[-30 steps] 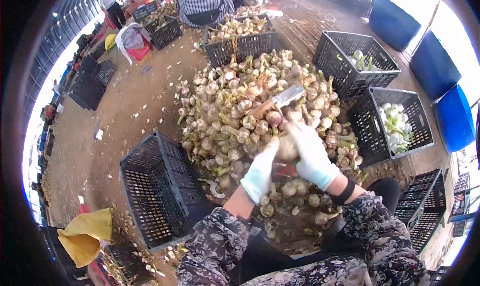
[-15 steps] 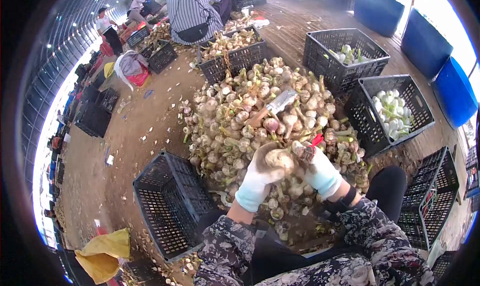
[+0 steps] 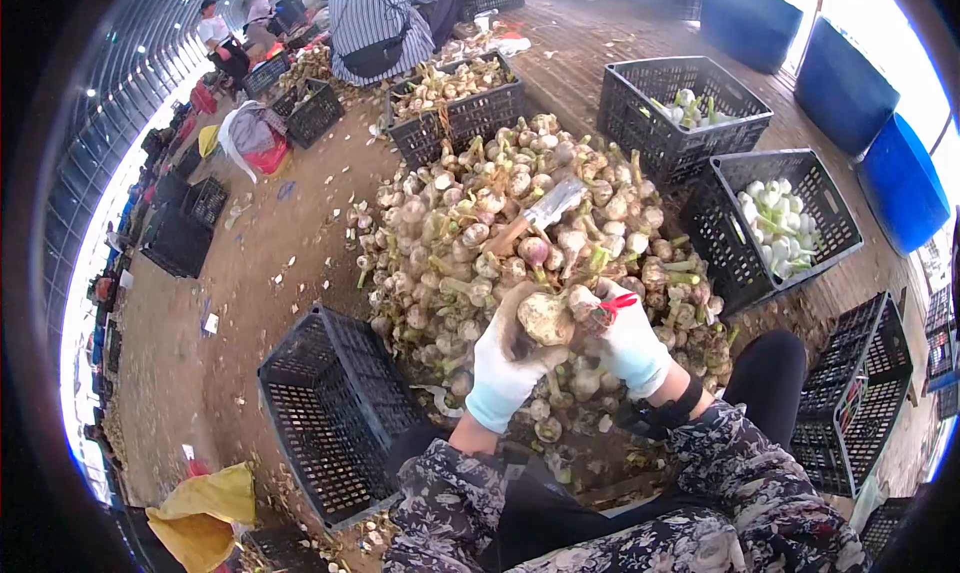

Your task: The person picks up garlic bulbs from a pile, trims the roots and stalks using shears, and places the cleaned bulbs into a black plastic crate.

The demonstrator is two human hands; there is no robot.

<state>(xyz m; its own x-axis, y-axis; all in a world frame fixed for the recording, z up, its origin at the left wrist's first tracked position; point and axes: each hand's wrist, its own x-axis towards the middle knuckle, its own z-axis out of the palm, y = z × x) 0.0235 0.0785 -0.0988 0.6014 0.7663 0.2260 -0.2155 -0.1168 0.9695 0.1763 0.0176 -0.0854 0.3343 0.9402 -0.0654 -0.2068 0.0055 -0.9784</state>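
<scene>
My left hand (image 3: pixel 505 358), in a dirty white glove, is closed round a large garlic bulb (image 3: pixel 546 319). Close beside it my right hand (image 3: pixel 632 345), gloved too, has its fingers bent round something small with a red strip (image 3: pixel 617 303) on it; what that is I cannot make out. Both hands are over a big heap of garlic (image 3: pixel 440 243) with stems and roots on. A broad-bladed knife with a wooden handle (image 3: pixel 510 235) lies on top of the heap, beyond my hands.
An empty-looking black crate (image 3: pixel 335 413) stands at the left. Crates of peeled white garlic (image 3: pixel 782 223) and blue tubs (image 3: pixel 905 183) are at the right. A person in a striped top (image 3: pixel 370 23) sits beyond a crate of garlic (image 3: pixel 455 108). Yellow sack (image 3: pixel 205 513) lower left.
The view has shifted slightly. The bulb in my left hand now shows a paler, rounder face, and my right hand has turned a little with the red strip. A distant person has changed posture.
</scene>
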